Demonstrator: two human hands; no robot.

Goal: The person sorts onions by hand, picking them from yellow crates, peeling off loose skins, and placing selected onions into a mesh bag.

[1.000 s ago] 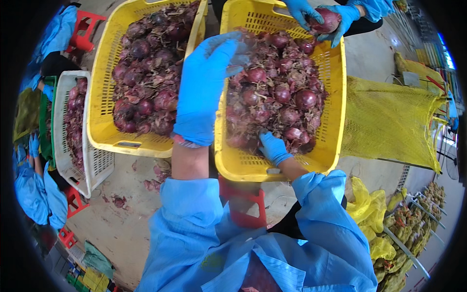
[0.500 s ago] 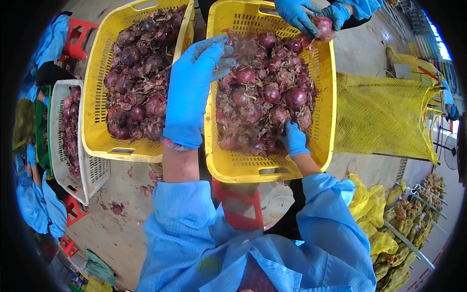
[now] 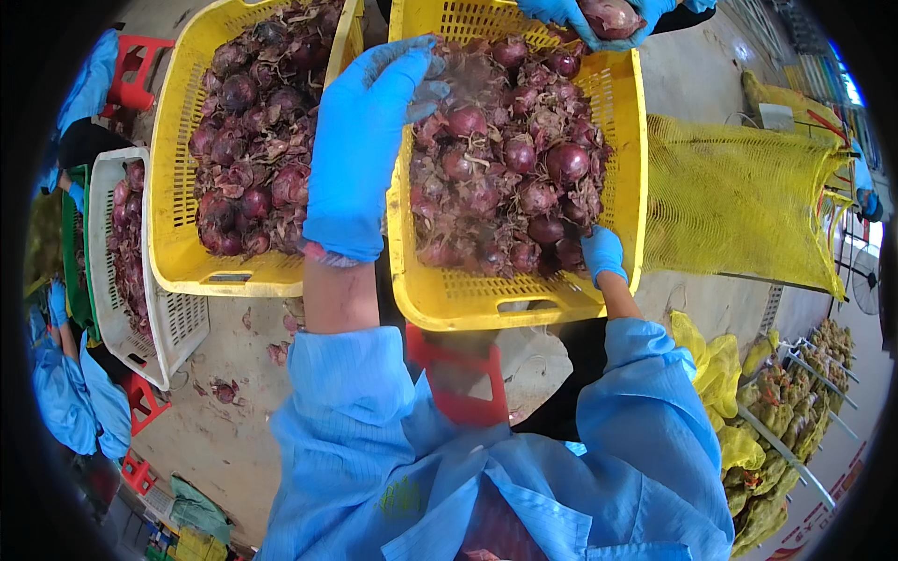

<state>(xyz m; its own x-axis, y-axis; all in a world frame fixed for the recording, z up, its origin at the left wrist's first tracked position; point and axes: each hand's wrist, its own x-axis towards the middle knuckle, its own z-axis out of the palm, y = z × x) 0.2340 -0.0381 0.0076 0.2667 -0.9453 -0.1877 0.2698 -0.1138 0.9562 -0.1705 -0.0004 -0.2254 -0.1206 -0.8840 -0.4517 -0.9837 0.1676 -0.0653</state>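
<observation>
A yellow crate (image 3: 447, 310) full of red onions (image 3: 568, 163) and loose skins lies in front of me. My left hand (image 3: 360, 154), in a blue glove with soiled fingertips, hovers over the crate's left wall. Its fingers are bent but apart, and nothing shows in them. Low in the crate's right front corner is my right hand (image 3: 603, 253), also gloved in blue. It reaches against the onions by the right wall; its fingertips are hidden, so any grip cannot be made out. Across the crate, a co-worker's gloved hands (image 3: 572, 21) hold a red onion (image 3: 613, 15).
Left of me stand another yellow crate (image 3: 166, 224) of onions and a white crate (image 3: 178, 341). A red stool (image 3: 456, 379) is just below my crate. Yellow mesh netting (image 3: 739, 201) stretches off to the right. Filled sacks (image 3: 781, 411) are piled at lower right.
My right hand has moved rightward from the front middle onions to the crate's right corner. My left hand stays nearly in place. The co-worker's hands have shifted slightly away with the onion.
</observation>
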